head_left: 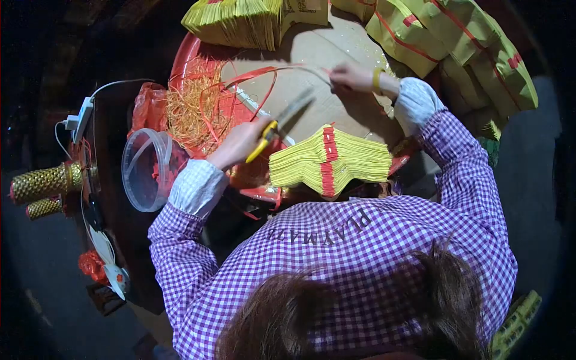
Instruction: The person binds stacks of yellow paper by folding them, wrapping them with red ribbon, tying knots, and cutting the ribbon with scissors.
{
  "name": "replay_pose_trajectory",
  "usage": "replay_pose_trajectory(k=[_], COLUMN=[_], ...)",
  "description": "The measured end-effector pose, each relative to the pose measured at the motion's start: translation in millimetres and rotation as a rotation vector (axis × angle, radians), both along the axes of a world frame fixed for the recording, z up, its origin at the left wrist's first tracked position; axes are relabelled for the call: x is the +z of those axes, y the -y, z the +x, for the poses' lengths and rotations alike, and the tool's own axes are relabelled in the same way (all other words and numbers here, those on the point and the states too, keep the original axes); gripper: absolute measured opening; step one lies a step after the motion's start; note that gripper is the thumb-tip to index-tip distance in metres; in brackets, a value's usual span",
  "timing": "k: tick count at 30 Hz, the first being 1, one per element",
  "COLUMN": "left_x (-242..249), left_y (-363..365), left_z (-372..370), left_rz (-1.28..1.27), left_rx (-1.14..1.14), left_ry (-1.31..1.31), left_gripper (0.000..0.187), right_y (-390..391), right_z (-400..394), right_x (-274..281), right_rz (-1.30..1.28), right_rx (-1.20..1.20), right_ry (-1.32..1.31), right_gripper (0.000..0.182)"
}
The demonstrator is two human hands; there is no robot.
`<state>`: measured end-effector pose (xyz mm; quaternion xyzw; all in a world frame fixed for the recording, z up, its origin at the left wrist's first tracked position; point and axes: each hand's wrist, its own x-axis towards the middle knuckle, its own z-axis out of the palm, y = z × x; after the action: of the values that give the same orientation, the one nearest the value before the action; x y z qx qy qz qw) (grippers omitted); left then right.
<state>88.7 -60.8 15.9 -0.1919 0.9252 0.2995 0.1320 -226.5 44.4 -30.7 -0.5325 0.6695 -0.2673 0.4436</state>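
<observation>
My left hand [243, 141] is closed around a knife with a yellow handle [262, 143]. Its pale blade points up and to the right and looks blurred. Out over the round table [336, 42], my right hand [353, 78] pinches the end of a thin red strip [255, 74]. That strip runs leftward to a tangle of red and orange strips [195, 105]. Close to my body, between both arms, a fanned stack of yellow paper [300, 163] has a red band across its middle [328, 165]. Neither hand touches this stack.
Yellow paper bundles with red bands [414, 30] crowd the back right, and a thick yellow stack [237, 23] stands at the back left. On the left are a clear plastic tub [144, 171], a red plastic bag [150, 108], a white power strip [83, 120] and gold textured cylinders [45, 183].
</observation>
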Motion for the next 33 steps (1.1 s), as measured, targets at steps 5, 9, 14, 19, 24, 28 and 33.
replay_pose_trajectory(k=[5, 9, 14, 19, 24, 28, 33], left_x=[-20, -21, 0, 5, 3, 4, -15], left_y=[14, 9, -15, -63, -93, -84, -68], left_z=[-10, -19, 5, 36, 8, -21, -41], left_rz=[-0.308, -0.471, -0.528, 0.242, 0.645, 0.873, 0.934], left_rx=[0.380, 0.416, 0.289, -0.185, 0.294, 0.745, 0.890], left_ry=[-0.107, -0.099, -0.113, -0.301, -0.486, -0.556, -0.419], left_gripper=[0.035, 0.036, 0.048, 0.059, 0.054, 0.051, 0.047], right_y=[-56, -72, -131, -173, -154, -129, -113], right_z=[37, 41, 18, 50, 86, 86, 78], right_x=[22, 32, 64, 75, 46, 50, 50], right_rz=[-0.053, 0.006, -0.271, -0.173, -0.234, -0.074, 0.155], right_rx=[0.263, 0.378, 0.301, 0.362, 0.061, -0.462, -0.641], right_ry=[-0.423, -0.444, -0.691, 0.211, 0.278, 0.826, 1.144], right_gripper=[0.020, 0.021, 0.044, 0.090, 0.069, 0.052, 0.046])
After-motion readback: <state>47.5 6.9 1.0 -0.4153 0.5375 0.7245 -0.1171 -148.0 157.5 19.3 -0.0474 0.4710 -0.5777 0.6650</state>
